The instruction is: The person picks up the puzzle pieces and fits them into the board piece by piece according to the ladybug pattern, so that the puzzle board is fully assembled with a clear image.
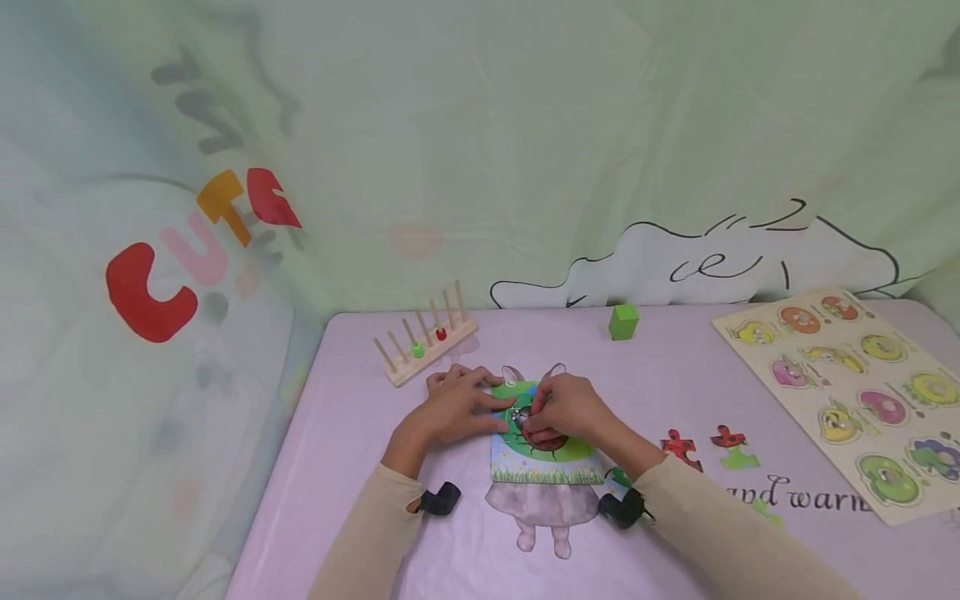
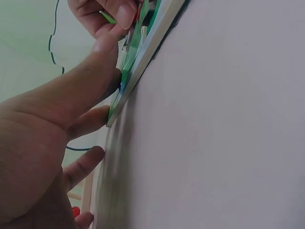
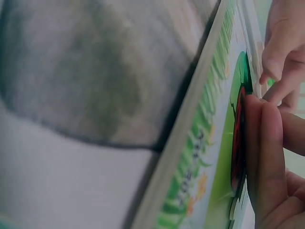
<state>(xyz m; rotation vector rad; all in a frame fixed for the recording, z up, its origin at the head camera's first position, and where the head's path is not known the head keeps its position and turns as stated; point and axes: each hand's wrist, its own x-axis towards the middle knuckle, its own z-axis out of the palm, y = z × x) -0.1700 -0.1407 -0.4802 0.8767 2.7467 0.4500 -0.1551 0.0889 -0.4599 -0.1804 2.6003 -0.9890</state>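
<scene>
A square puzzle board with a ladybug picture lies on the table in front of me. My left hand rests at its upper left, fingers spread and mostly straight, touching the board's edge and surface. My right hand bends over the board from the right. Its thumb and fingers pinch a puzzle piece, largely hidden in the head view. In the left wrist view a green puzzle piece stands tilted over the board near both hands. The right wrist view shows right-hand fingers against the ladybug.
Loose ladybug puzzle pieces lie right of the board, one partly under the right forearm. A wooden peg rack with green and red beads stands behind left. A green block stands at the back; a fruit puzzle board lies far right.
</scene>
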